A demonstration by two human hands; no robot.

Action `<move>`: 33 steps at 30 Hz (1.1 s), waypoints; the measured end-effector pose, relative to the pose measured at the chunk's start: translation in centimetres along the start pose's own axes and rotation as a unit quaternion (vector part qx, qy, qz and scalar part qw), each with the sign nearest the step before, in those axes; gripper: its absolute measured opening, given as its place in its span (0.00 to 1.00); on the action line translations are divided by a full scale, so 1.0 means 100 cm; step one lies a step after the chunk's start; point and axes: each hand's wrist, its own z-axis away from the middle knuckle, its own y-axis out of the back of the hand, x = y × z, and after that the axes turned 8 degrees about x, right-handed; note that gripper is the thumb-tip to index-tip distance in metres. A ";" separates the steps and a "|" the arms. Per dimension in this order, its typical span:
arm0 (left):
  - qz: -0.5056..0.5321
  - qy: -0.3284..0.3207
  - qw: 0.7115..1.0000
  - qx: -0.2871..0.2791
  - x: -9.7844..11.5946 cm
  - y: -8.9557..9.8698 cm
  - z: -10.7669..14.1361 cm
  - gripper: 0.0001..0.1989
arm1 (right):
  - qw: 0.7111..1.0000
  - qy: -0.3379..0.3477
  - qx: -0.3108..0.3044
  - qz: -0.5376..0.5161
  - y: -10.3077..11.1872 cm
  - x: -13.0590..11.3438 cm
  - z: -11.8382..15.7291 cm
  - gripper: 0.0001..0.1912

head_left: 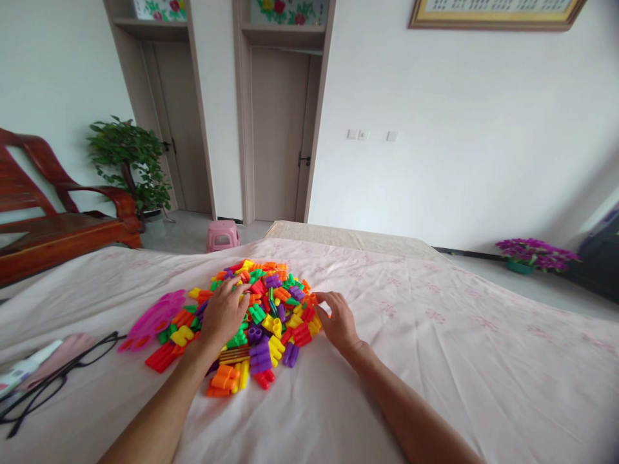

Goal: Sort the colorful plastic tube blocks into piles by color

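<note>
A heap of plastic building blocks in red, orange, yellow, green and purple lies on the pale bed-like cloth. My left hand rests on the left part of the heap, palm down, fingers apart and touching blocks. At the heap's right edge, my right hand has its thumb and index finger bent around a small orange block. Some of that block is hidden by the fingertips. A pink plastic tray-like piece lies against the heap's left side, with a few blocks near it.
Black-framed glasses and a white tube lie on the cloth at the left. Beyond are a pink stool, a wooden bench, a potted plant and purple flowers.
</note>
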 end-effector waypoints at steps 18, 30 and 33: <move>-0.001 -0.007 1.000 -0.002 -0.002 -0.002 0.000 0.18 | 0.927 -0.241 -0.033 0.286 0.133 0.164 0.013 0.23; 0.005 -0.019 1.000 0.017 -0.006 -0.006 0.001 0.17 | 0.948 -0.146 -0.106 0.262 0.117 0.162 0.015 0.19; -0.002 -0.024 1.000 0.015 -0.006 -0.006 0.002 0.18 | 0.938 -0.189 -0.089 0.278 0.119 0.170 0.018 0.20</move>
